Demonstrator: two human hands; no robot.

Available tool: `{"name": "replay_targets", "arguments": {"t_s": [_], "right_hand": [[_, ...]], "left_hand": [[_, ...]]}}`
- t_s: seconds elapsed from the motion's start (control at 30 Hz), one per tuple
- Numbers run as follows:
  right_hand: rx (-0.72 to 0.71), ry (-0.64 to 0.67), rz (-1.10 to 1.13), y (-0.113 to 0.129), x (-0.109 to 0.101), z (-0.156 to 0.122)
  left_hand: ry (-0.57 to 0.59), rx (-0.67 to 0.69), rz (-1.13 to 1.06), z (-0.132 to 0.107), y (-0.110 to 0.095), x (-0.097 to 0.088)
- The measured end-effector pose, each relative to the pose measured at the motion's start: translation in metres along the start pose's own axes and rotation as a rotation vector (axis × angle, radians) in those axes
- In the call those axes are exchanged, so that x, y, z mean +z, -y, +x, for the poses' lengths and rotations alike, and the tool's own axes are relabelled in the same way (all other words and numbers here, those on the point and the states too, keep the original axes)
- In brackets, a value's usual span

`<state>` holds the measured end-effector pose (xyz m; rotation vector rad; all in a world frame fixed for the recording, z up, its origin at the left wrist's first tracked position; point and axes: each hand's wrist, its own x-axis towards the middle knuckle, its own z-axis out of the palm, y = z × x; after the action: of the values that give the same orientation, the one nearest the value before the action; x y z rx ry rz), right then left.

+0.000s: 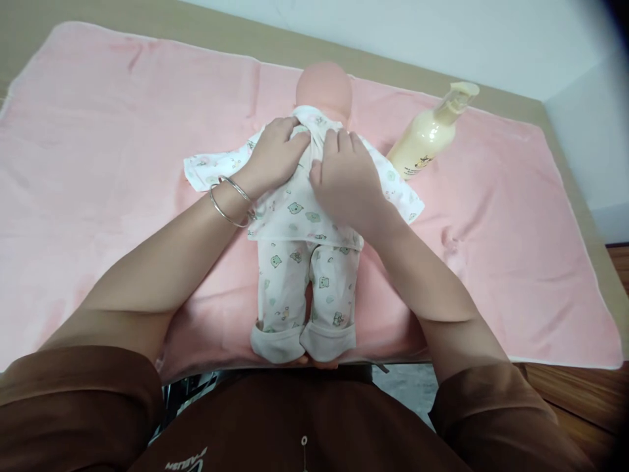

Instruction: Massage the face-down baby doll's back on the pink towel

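A baby doll (324, 88) lies lengthwise in front of me, its head at the far end and no face showing. It wears a white printed baby shirt (295, 213) and matching trousers (282, 288) with turned-up cuffs. My left hand (278, 154), a bangle at its wrist, grips the shirt just below the collar. Opposite it, my right hand (346, 177) has its fingers curled on the shirt's upper part. Creased cloth runs between the two hands. Both sleeves spread outward, and the fingertips are partly hidden in the fabric.
A pink blanket (122, 164) covers most of the table (393, 65). Beside the doll's right-hand sleeve lies a pale yellow pump bottle (425, 137), its pump pointing away. The doll's feet reach the table's near edge, close to my body. A white wall stands behind.
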<state>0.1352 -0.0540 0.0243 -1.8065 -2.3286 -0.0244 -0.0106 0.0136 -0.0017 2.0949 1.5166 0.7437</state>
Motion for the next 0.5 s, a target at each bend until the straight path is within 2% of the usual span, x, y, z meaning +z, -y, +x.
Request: {"name": "replay_targets", "arguments": {"t_s": [0.07,0.13,0.23,0.3,0.4,0.5], "right_hand": [[-0.066,-0.007,0.001,0.001,-0.002,-0.001],[-0.064,-0.029,0.125,-0.009,0.000,0.008],[0.065,-0.101,0.354,-0.031,0.009,0.031],[0.139,-0.121,0.356,-0.035,0.013,0.038],[0.164,-0.025,0.234,-0.017,0.009,0.028],[0.127,0.066,0.168,0.008,0.001,0.011]], "left_hand": [[-0.054,0.026,0.005,-0.001,0.004,0.004],[-0.118,0.064,0.080,-0.007,0.003,0.008],[-0.149,0.135,0.147,-0.018,-0.004,0.012],[-0.142,0.159,0.091,-0.020,-0.007,0.010],[-0.111,0.098,-0.003,-0.009,-0.001,0.004],[-0.093,0.061,-0.095,0.007,0.012,0.003]]}}
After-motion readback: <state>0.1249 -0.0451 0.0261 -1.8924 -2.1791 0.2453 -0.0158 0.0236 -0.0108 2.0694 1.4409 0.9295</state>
